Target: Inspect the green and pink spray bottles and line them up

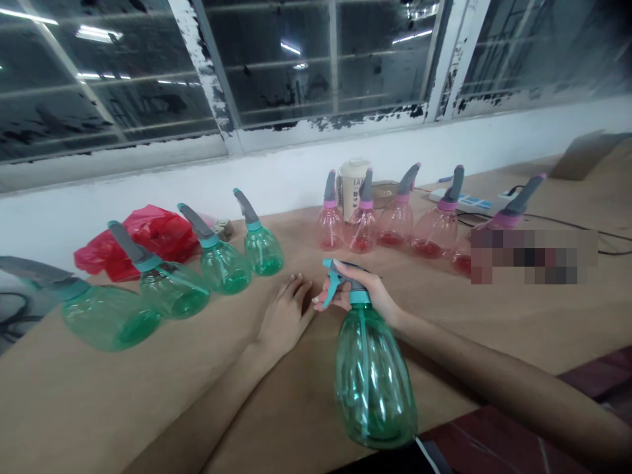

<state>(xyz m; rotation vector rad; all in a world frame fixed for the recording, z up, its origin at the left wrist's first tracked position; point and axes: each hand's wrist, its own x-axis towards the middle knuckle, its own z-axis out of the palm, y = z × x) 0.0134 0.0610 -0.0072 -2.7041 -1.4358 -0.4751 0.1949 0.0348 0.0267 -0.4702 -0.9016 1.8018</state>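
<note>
My right hand (363, 283) is closed round the grey and teal spray head of a green see-through spray bottle (375, 382). Its fingers are at the teal trigger, and the bottle hangs below, close to me, over the table's near edge. A thin tube runs down inside the bottle. My left hand (286, 309) lies flat on the table, palm down, with its fingers stretched out and nothing in them. It rests left of the held bottle, near the right fingertips.
Several green spray bottles (180, 289) stand in a row at the left, before a red plastic bag (153, 237). Several pink spray bottles (434, 232) stand at the back right, near a paper cup (353, 187). Behind them lie a power strip (464, 201) and black cables.
</note>
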